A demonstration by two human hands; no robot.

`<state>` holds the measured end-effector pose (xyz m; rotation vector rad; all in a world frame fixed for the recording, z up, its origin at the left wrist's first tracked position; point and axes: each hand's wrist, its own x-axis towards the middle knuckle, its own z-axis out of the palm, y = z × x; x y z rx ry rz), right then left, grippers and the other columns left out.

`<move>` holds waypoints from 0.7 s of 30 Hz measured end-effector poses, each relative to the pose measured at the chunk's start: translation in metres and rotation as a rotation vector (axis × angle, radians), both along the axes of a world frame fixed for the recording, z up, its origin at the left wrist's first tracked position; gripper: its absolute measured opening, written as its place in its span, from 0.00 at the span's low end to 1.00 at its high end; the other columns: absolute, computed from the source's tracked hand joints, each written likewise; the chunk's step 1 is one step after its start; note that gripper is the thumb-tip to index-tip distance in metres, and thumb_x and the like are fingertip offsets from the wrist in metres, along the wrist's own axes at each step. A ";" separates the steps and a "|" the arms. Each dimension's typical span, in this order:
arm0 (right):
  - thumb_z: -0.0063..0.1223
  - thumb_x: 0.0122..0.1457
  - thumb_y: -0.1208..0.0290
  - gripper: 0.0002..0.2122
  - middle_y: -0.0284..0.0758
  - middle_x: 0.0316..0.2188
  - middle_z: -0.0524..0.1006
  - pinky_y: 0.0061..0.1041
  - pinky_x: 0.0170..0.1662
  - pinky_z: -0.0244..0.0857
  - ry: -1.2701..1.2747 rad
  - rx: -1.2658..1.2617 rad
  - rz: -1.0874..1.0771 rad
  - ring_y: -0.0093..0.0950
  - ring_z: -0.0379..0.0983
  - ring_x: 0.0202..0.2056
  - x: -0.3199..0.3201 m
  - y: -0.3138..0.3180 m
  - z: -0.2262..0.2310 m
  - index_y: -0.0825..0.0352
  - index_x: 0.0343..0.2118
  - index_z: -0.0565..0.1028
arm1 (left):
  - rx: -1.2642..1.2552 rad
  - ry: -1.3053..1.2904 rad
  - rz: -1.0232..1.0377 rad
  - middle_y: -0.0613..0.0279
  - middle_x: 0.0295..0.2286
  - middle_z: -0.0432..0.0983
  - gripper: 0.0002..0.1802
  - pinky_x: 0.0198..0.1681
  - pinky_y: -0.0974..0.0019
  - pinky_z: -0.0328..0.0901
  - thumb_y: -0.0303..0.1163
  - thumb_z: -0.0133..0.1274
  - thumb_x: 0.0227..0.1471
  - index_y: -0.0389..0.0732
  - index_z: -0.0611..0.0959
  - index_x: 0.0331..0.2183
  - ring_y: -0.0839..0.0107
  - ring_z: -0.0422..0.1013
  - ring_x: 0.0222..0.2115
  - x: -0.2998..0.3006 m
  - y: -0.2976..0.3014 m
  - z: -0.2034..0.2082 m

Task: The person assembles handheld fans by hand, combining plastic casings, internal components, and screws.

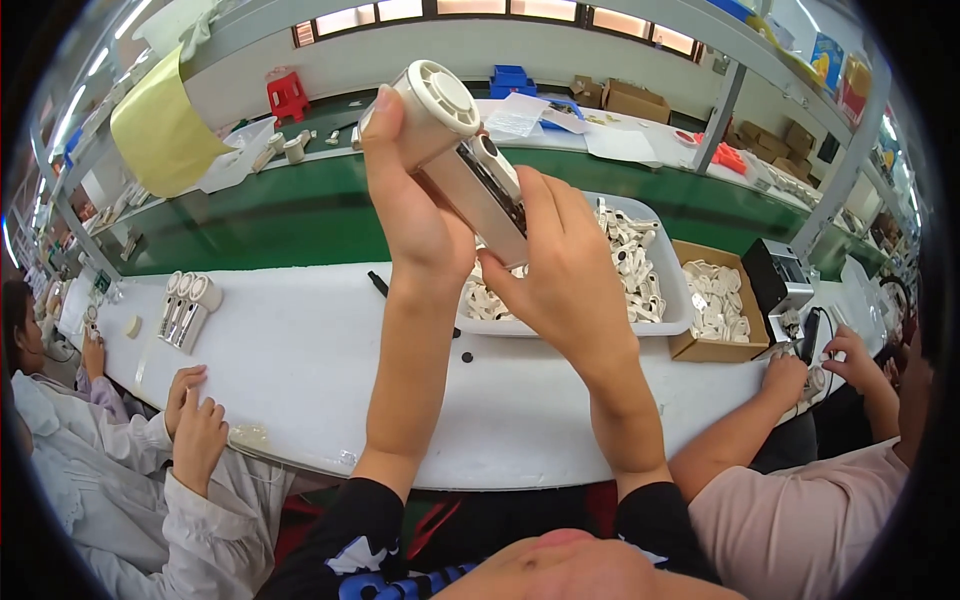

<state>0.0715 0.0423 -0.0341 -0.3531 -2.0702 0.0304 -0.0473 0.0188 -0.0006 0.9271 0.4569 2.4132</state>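
Device [465,185] of white plastic, round-headed, long-bodied, was raised above long white tabletop [300,360]. My bare left hand [418,235] clamped around upper part, probably for steadiness; bare right hand [570,265] clamped lower end, likely for balance. Translucent plastic tub [678,285] held small white plastic parts [635,255]; beside it, brown cardboard box [722,351] held white plastic pieces [715,300]; both perhaps placed for reach.
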 end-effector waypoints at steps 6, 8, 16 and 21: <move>0.66 0.39 0.75 0.29 0.45 0.32 0.74 0.35 0.33 0.70 0.104 0.120 -0.033 0.41 0.73 0.31 -0.005 0.012 -0.006 0.78 0.47 0.69 | -0.012 0.053 0.008 0.59 0.32 0.75 0.27 0.33 0.62 0.70 0.57 0.42 0.58 0.41 0.75 0.41 0.67 0.73 0.29 0.001 0.006 -0.005; 0.66 0.39 0.75 0.29 0.45 0.31 0.74 0.34 0.32 0.70 0.121 0.123 -0.026 0.41 0.73 0.30 -0.007 0.011 -0.008 0.78 0.47 0.69 | -0.002 0.042 0.019 0.59 0.32 0.75 0.27 0.32 0.63 0.70 0.57 0.42 0.58 0.41 0.75 0.41 0.68 0.72 0.29 0.002 0.006 -0.006; 0.66 0.39 0.75 0.29 0.44 0.31 0.74 0.34 0.32 0.70 0.183 0.169 -0.007 0.40 0.73 0.30 -0.016 0.015 -0.015 0.78 0.47 0.69 | 0.003 0.024 0.103 0.61 0.30 0.74 0.28 0.30 0.67 0.69 0.57 0.47 0.56 0.40 0.75 0.40 0.72 0.71 0.28 0.007 0.006 -0.005; 0.67 0.39 0.75 0.30 0.45 0.32 0.75 0.33 0.33 0.71 0.184 0.127 0.036 0.40 0.74 0.31 -0.016 0.014 -0.011 0.78 0.48 0.68 | 0.078 0.033 0.071 0.62 0.30 0.74 0.27 0.29 0.69 0.68 0.55 0.52 0.55 0.39 0.75 0.41 0.73 0.71 0.28 0.002 -0.001 -0.004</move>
